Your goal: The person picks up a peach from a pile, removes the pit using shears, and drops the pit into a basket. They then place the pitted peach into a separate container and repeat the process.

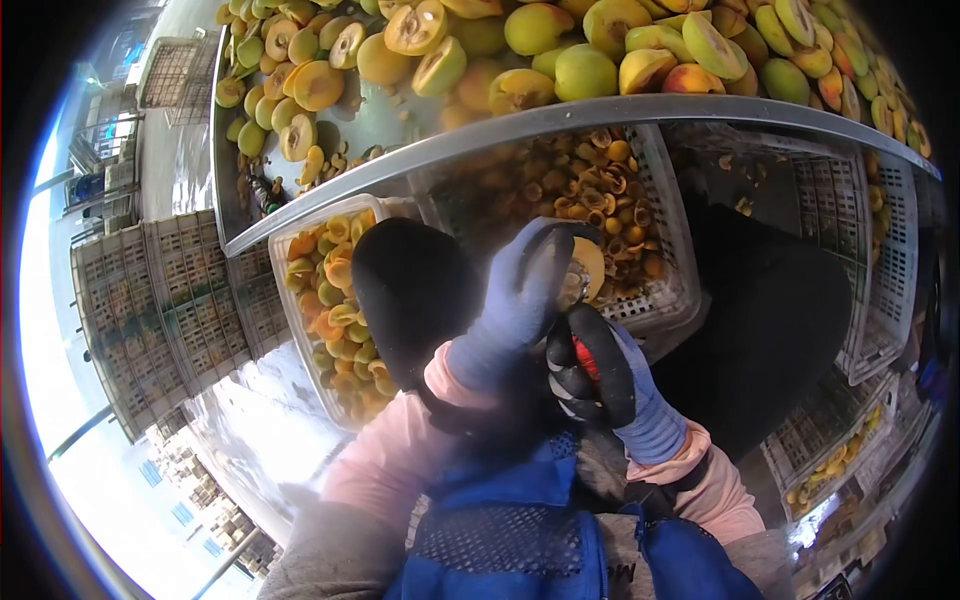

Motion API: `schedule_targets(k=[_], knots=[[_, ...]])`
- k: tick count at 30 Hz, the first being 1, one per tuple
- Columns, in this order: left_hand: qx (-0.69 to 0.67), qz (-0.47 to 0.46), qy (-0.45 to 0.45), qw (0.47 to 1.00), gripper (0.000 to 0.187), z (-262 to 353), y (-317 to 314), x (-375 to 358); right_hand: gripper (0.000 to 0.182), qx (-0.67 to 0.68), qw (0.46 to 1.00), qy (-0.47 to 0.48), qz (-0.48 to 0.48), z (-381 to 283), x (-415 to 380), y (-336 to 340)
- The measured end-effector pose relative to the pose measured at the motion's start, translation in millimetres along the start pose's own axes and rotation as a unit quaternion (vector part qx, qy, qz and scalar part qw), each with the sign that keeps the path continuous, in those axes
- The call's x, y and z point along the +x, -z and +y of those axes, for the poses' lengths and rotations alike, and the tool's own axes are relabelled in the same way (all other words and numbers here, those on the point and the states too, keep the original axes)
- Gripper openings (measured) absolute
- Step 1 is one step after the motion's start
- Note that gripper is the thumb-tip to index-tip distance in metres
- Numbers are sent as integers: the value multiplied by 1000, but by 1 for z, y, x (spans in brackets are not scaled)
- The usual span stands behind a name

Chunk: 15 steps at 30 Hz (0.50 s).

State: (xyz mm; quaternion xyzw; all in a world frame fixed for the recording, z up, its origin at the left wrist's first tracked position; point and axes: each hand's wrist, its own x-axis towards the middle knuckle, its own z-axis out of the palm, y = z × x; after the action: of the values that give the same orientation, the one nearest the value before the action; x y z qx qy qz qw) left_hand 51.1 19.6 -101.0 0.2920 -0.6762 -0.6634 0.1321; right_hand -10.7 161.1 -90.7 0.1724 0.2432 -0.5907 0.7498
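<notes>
My left hand (528,278), in a blue-grey glove with dark coated fingers, is closed around a pale yellow peach half (582,270). Its cut face is turned toward my right hand. My right hand (600,372), gloved the same way, is wrapped around a small tool with a red handle (586,358). The working end of this tool meets the peach half, but its shape is blurred and partly hidden. Both hands are close together above my lap, near a white crate (672,215) of small orange-brown fruit scraps.
A metal-edged table (560,115) heaped with halved peaches spans the top. Left of my knee stands a white crate (285,262) of peach halves. Stacked plastic crates (165,310) rise at left. More crates (885,265) stand at right, some holding fruit.
</notes>
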Motion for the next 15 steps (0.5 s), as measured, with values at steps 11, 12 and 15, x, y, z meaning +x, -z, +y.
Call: schedule_targets(k=[11,12,15], knots=[[7,40,-76,996,31,-28,6,-9,43,356,840,-116,-392,20,32,15],[1,47,-48,998,31,-18,7,-11,44,339,854,-124,-375,20,32,18],[69,50,-30,996,29,-3,14,-15,44,264,907,-136,-298,18,29,23]])
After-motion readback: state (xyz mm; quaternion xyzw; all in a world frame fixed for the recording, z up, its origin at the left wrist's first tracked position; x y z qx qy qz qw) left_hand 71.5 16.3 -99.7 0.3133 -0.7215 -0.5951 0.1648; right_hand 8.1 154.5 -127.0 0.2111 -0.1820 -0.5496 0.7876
